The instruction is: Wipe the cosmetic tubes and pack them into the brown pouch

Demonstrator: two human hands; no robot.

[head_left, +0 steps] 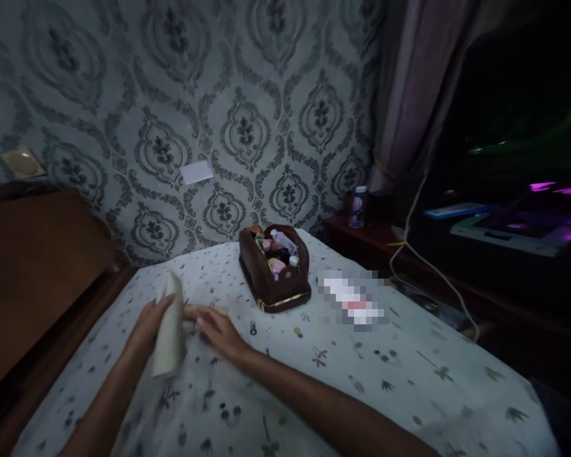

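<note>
My left hand is wrapped round a tall pale tube or bottle that stands tilted on the patterned bedsheet. My right hand lies just right of it, fingers stretched toward the tube and touching or nearly touching it. A brown open toiletry bag filled with several small bottles and jars sits on the sheet beyond my hands. A blurred flat item lies to the right of the bag.
Patterned wallpaper backs the bed, with a wooden headboard at left. At right a dark side table carries a small bottle. A white cable runs down by the bed edge, near lit screens.
</note>
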